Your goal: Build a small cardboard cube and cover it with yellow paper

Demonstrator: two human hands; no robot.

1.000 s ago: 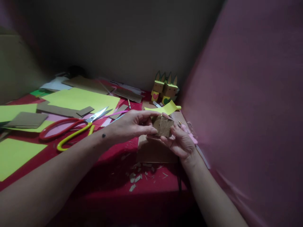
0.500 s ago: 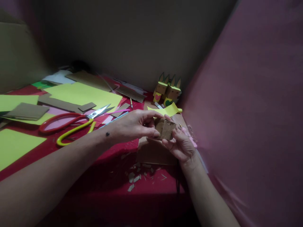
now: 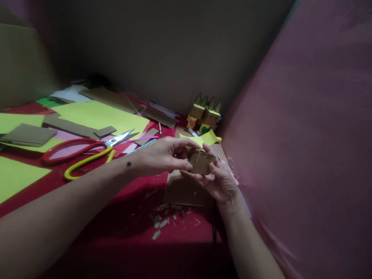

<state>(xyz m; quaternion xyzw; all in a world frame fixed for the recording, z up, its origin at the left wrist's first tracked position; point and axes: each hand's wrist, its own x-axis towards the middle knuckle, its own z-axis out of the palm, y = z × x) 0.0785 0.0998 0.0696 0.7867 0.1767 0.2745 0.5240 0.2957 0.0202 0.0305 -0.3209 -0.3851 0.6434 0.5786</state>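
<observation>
Here, the left hand (image 3: pixel 171 155) and right hand (image 3: pixel 219 180) grip 1 cardboard piece (image 3: pixel 200 162) between their fingers, near the scissors (image 3: pixel 101 149).

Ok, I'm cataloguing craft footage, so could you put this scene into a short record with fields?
left hand: fingers on the small brown block, from its left side
right hand: grips the same small brown block, from its right side
below the hands: flat cardboard piece
cutting tool: open scissors, one handle red, one yellow, lying left of the block
back of table: two small figures with pointed tops, one bearing a reddish heart, one a green shape
sheets: large yellow sheet
near edge: pale scraps on red surface
</observation>
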